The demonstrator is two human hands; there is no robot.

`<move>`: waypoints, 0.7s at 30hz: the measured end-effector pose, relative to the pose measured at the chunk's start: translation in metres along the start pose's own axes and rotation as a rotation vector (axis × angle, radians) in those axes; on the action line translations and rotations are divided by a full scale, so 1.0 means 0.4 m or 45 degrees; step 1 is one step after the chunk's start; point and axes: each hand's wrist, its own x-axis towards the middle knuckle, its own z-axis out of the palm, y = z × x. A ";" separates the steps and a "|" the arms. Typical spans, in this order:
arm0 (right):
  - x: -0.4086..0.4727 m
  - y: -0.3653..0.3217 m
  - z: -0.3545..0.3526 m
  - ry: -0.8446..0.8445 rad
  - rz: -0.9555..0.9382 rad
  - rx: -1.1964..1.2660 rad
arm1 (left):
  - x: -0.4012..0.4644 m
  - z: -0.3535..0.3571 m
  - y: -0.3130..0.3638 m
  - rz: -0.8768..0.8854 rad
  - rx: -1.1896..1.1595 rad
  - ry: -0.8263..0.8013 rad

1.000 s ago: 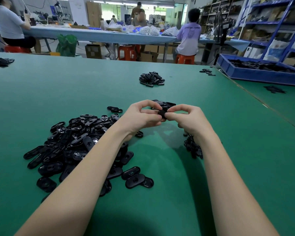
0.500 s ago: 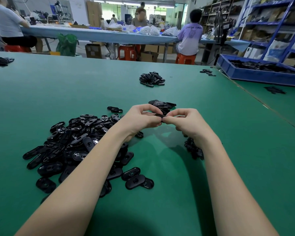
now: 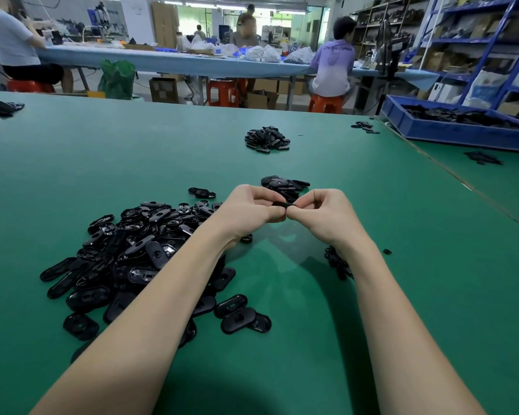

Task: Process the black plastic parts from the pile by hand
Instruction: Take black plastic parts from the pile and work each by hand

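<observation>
Green table [image 3: 372,235]: both hands pinch black part [image 3: 283,204], long axis left-right

small pile [image 3: 337,263] behind right forearm

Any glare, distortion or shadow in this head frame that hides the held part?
Head view: wide-angle bending curves the table edges; soft shadows fall under both forearms; glossy highlights on the pile; the black part pinched between left hand and right hand is mostly covered by fingers; background faces blurred.
</observation>
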 end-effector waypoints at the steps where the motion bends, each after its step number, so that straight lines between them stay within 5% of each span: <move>1: -0.001 0.001 0.003 0.006 -0.002 0.009 | 0.000 0.001 0.000 0.000 0.015 0.005; 8: 0.001 0.009 0.000 0.035 -0.044 0.160 | -0.003 -0.018 0.000 0.200 0.066 0.018; 14: 0.005 0.016 -0.014 -0.058 0.077 0.146 | 0.017 -0.034 -0.027 0.491 0.767 0.134; 18: 0.011 0.025 -0.021 -0.031 0.072 -0.187 | 0.063 -0.041 -0.052 0.452 0.892 0.278; 21: 0.011 0.029 -0.024 -0.060 0.074 -0.152 | 0.126 -0.031 -0.031 0.376 0.896 0.344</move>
